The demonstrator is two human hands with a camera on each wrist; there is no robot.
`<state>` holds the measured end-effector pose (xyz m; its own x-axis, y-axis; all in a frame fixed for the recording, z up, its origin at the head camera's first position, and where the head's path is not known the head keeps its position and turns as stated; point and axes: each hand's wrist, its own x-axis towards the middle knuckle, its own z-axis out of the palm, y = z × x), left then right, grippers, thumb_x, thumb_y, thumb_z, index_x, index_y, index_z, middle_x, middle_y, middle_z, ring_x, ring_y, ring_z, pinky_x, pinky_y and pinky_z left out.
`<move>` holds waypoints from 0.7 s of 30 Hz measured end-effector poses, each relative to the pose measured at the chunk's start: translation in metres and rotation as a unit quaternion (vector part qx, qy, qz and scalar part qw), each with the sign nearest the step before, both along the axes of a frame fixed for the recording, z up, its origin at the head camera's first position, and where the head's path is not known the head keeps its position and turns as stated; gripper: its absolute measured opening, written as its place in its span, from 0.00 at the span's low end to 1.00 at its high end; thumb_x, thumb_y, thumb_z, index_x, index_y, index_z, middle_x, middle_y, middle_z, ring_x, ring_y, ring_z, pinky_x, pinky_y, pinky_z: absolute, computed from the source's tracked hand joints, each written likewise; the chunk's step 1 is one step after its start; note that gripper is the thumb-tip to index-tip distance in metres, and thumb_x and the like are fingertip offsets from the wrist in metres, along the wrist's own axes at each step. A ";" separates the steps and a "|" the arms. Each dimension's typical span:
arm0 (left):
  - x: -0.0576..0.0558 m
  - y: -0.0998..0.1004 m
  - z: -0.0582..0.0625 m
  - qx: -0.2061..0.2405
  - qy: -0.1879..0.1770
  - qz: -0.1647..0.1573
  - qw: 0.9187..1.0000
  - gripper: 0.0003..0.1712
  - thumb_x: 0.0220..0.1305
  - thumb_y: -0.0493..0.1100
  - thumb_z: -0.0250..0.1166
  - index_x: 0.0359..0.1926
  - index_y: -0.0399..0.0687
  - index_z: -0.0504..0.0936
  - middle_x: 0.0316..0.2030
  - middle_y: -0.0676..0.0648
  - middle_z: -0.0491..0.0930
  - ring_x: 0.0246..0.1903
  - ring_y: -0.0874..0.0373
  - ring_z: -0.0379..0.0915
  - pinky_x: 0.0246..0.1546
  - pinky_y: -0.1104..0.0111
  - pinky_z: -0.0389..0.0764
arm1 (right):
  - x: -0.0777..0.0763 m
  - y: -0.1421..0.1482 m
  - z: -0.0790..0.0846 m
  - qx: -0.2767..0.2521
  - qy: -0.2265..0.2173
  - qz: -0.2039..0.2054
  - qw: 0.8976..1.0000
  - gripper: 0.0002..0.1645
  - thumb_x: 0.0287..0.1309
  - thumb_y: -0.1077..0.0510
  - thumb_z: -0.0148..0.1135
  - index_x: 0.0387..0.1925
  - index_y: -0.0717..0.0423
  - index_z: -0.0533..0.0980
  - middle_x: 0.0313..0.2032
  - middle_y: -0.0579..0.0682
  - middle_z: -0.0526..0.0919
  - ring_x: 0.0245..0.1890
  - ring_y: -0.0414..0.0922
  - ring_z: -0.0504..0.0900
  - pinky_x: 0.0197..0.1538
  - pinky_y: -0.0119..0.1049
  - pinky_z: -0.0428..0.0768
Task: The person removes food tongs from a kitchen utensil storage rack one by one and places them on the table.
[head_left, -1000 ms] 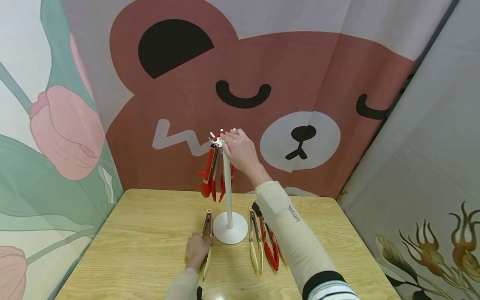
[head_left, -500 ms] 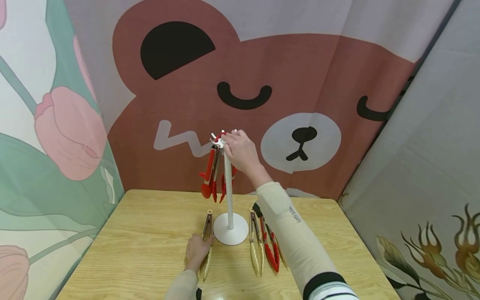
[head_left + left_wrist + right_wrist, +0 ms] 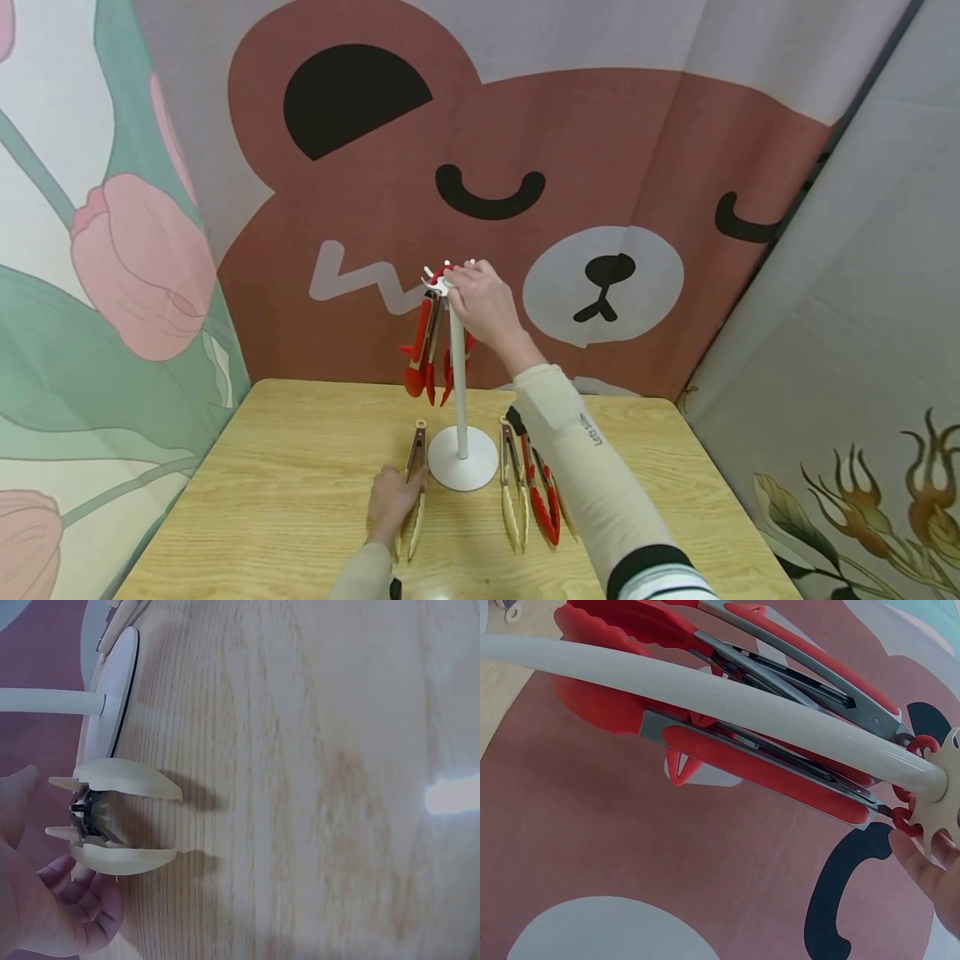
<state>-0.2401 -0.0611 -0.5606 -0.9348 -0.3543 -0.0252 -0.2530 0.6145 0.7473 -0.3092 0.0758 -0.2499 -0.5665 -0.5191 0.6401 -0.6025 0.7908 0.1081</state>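
In the head view, my left hand (image 3: 393,502) grips a pair of beige-tipped tongs (image 3: 416,454) lying on the table, left of the stand's base. In the left wrist view, curled fingers (image 3: 97,907) lie along one side of the tongs (image 3: 124,859), and the thumb is on the other side. My right hand (image 3: 483,304) holds the top of the white hanging stand (image 3: 459,392), its fingers over the hooks. In the right wrist view a fingertip (image 3: 904,844) touches the red ring of red tongs (image 3: 765,776). Several red tongs hang from the hooks (image 3: 435,286).
Right of the base (image 3: 465,479) lie beige-tipped tongs (image 3: 512,500) and red tongs (image 3: 543,508). Another beige pair is mostly hidden under my right forearm (image 3: 600,467). A bear-print curtain (image 3: 360,217) hangs behind the wooden table (image 3: 300,475).
My left hand has shifted very slightly left along the tongs. My right hand stays at the stand's top, and the hanging tongs look unchanged.
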 end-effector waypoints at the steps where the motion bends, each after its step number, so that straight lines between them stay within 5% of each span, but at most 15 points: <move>1: 0.000 0.000 0.001 0.001 0.004 0.002 1.000 0.32 0.50 0.60 0.62 0.33 0.32 0.70 0.26 0.38 0.70 0.24 0.47 0.69 0.19 0.59 0.69 | 0.000 0.000 0.000 0.000 0.000 -0.001 1.000 0.20 0.60 0.57 0.46 0.52 0.55 0.75 0.50 0.50 0.77 0.50 0.47 0.71 0.50 0.34 0.71; 8: 0.000 -0.001 0.006 0.021 0.037 0.002 0.999 0.30 0.55 0.55 0.59 0.45 0.30 0.71 0.38 0.33 0.73 0.38 0.38 0.71 0.33 0.50 0.72 | 0.000 0.000 0.001 0.001 0.000 -0.002 1.000 0.20 0.60 0.57 0.47 0.51 0.55 0.75 0.50 0.50 0.77 0.50 0.48 0.71 0.51 0.34 0.71; 21: 0.004 -0.009 0.029 0.064 0.083 -0.003 0.995 0.24 0.58 0.48 0.58 0.45 0.30 0.71 0.40 0.34 0.72 0.40 0.40 0.70 0.36 0.51 0.72 | 0.000 0.000 0.000 -0.010 -0.005 -0.001 1.000 0.20 0.60 0.56 0.48 0.52 0.55 0.74 0.50 0.51 0.77 0.49 0.48 0.71 0.48 0.34 0.73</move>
